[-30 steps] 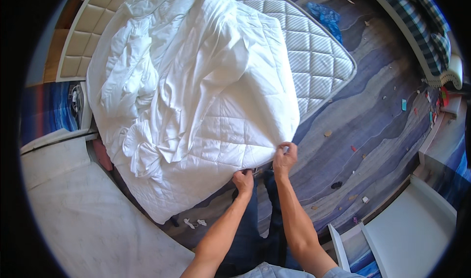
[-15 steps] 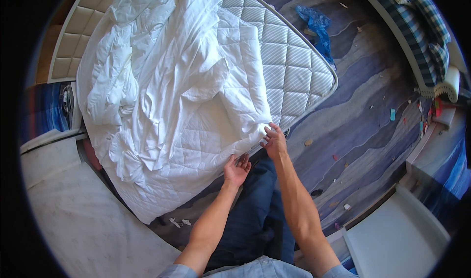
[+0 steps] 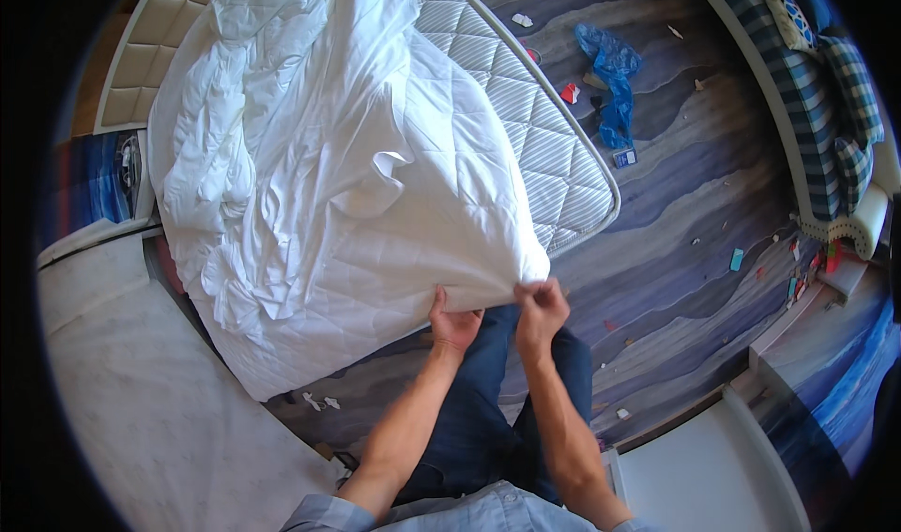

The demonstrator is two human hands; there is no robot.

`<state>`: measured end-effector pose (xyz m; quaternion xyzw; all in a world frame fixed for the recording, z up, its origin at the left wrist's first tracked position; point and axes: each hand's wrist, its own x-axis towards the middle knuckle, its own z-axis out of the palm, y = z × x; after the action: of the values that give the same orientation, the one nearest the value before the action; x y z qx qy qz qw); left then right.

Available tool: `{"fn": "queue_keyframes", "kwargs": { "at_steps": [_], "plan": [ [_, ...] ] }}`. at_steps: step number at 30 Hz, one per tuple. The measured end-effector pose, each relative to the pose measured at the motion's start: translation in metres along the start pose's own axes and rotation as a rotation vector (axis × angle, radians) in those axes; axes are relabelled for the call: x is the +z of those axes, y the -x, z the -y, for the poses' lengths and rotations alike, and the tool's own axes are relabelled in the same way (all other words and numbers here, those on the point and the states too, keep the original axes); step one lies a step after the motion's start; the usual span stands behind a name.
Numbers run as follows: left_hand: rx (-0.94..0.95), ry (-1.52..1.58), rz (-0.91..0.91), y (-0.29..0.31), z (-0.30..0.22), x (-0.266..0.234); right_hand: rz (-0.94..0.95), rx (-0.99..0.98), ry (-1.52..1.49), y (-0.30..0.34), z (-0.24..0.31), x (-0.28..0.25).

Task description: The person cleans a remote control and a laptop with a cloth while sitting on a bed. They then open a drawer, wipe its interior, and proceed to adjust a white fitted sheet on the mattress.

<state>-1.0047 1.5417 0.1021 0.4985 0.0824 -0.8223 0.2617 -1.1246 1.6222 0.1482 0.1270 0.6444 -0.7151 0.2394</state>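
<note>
A white quilted mattress pad (image 3: 450, 218) lies over much of the mattress (image 3: 563, 190), whose striped corner shows bare at the right. My right hand (image 3: 542, 316) is closed on the pad's near right corner, pulling it taut. Beside it, my left hand (image 3: 457, 327) holds the near edge with the thumb on top; its fingers are partly hidden under the fabric. Bunched white bedding (image 3: 225, 147) is heaped along the pad's left side, with loose folds reaching toward the middle.
At the far left stands a padded cream headboard (image 3: 141, 63). A blue plastic bag (image 3: 610, 82) and small litter lie on the wavy-patterned floor (image 3: 694, 204). A checked sofa (image 3: 807, 100) is at the right, and a pale sheeted surface (image 3: 160, 372) at the lower left.
My right hand has closed on the pad's corner, and my left hand has taken its edge. The pad is now stretched toward me, its folded-back part spread flatter.
</note>
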Motion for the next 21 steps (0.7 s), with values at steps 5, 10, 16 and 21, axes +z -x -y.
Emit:
{"fn": "queue_keyframes", "kwargs": {
  "at_steps": [5, 10, 16, 21],
  "plan": [
    [-0.105, -0.016, 0.002, -0.006, 0.058, 0.007, 0.102, 0.389, 0.12, 0.008, -0.003, -0.019],
    [0.123, 0.174, -0.177, -0.039, 0.097, 0.007, 0.121, 0.58, 0.208, -0.098, -0.025, -0.056],
    [0.149, 0.2, -0.303, -0.062, 0.134, 0.012, 0.164, -0.233, 0.814, -0.216, 0.015, -0.039],
    [0.186, 0.334, -0.329, -0.079, 0.16, 0.022, 0.556, -0.209, 0.886, -0.265, 0.009, 0.0]
  ]
}}
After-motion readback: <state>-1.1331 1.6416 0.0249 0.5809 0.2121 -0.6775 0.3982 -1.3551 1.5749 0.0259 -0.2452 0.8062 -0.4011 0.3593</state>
